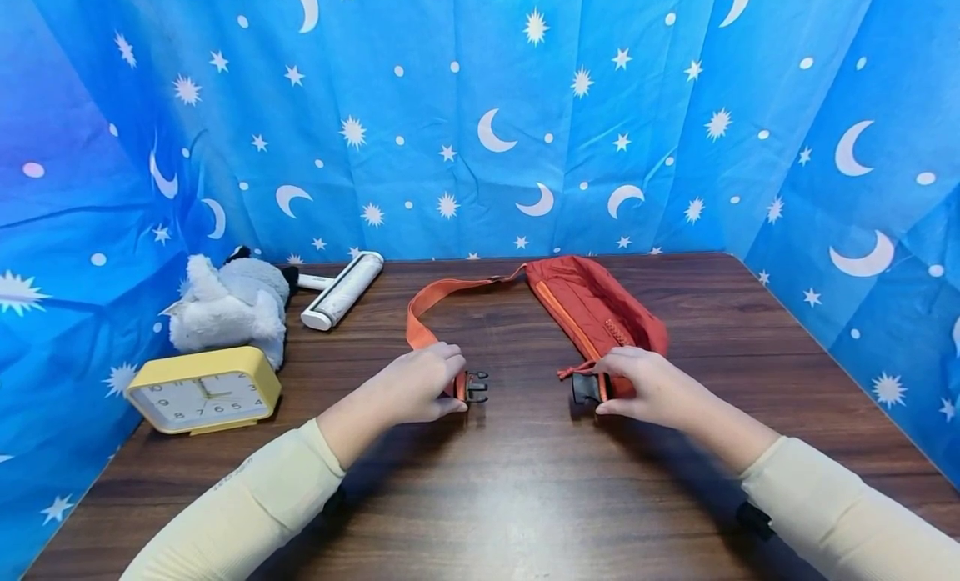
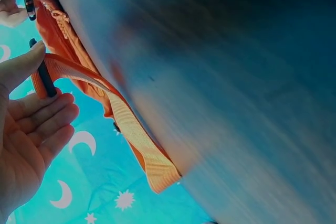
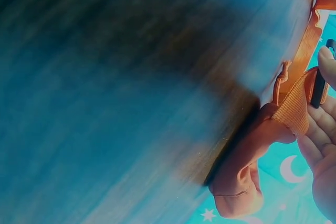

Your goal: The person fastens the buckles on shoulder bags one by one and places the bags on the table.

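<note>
A red waist bag (image 1: 600, 302) lies toward the back right of the table, its orange strap (image 1: 442, 293) looping out to the left. My left hand (image 1: 427, 383) pinches the strap end at the black pronged buckle half (image 1: 477, 387), between thumb and fingers. Across from it, my right hand (image 1: 648, 387) pinches the black socket buckle half (image 1: 586, 388) beside the bag's near end. The two halves face each other with a gap between them. In the left wrist view, the thumb and fingertips grip the dark buckle edge (image 2: 46, 80); the strap trails from it.
A yellow alarm clock (image 1: 202, 389) stands at the left, with a grey-white plush toy (image 1: 232, 302) behind it. A white lint roller (image 1: 345, 289) lies near the back edge of the wooden table (image 1: 510, 498). Blue curtains (image 1: 480, 106) with moons and stars surround the table.
</note>
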The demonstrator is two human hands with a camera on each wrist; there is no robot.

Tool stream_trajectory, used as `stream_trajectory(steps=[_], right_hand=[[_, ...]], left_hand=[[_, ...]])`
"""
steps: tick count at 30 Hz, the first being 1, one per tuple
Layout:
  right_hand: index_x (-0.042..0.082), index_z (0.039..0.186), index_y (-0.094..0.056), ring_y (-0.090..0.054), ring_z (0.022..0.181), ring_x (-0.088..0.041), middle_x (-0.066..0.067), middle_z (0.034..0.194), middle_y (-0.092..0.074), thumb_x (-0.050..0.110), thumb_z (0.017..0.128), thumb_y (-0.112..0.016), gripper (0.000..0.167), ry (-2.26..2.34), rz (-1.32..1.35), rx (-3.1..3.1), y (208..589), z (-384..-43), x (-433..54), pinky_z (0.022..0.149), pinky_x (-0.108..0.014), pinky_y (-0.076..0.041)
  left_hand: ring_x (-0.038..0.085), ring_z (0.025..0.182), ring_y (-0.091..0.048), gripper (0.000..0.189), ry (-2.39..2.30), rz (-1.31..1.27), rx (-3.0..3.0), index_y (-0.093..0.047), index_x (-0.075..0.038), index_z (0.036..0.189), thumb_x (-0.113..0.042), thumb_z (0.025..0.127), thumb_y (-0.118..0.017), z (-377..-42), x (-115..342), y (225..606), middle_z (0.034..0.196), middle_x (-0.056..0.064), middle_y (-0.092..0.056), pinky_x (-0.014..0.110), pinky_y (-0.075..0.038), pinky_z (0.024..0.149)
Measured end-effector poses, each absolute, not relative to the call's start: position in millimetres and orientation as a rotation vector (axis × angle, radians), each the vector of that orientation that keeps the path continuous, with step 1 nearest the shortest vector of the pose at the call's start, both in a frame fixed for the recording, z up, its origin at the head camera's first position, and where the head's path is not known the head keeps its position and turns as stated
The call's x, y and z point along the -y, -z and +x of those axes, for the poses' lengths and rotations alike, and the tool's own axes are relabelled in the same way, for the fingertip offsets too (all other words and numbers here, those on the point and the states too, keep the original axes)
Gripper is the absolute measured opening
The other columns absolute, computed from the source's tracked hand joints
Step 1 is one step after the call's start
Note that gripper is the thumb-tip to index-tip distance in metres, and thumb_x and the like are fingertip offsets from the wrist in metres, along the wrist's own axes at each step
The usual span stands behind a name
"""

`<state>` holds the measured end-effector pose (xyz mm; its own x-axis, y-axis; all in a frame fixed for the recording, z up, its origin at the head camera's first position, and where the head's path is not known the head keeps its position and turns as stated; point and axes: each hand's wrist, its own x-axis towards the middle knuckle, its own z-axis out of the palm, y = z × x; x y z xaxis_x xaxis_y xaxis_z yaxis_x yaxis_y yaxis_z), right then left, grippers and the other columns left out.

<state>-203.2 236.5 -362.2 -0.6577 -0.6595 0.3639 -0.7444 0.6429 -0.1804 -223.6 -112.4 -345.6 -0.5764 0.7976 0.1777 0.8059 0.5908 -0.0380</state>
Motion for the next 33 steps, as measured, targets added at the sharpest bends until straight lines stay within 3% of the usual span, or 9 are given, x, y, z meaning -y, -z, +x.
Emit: stream_trajectory(steps=[22,33], right_hand=[[0.006,0.098,-0.067,-0.055,0.081,-0.012,0.001,0.09,-0.061,0.026,0.066,-0.085,0.041,-0.467,1.165,2.496,366.0,-204.0,-235.2,0.069,-0.034,-0.049],[0.006,0.1,-0.067,-0.058,0.088,-0.015,0.0,0.094,-0.063,0.027,0.068,-0.084,0.042,-0.479,1.146,2.551,365.5,-203.8,-234.3,0.074,-0.037,-0.05]], left_hand=[[0.01,0.069,-0.043,0.03,0.067,-1.326,2.629,-0.057,-0.011,0.085,-0.034,0.079,-0.076,-220.2,105.7,343.3,0.077,-0.006,-0.044,0.026,-0.04,0.06],[0.01,0.07,-0.043,0.03,0.06,-1.335,2.612,-0.057,-0.011,0.084,-0.034,0.079,-0.076,-220.5,102.3,343.1,0.076,-0.006,-0.043,0.025,-0.039,0.061]])
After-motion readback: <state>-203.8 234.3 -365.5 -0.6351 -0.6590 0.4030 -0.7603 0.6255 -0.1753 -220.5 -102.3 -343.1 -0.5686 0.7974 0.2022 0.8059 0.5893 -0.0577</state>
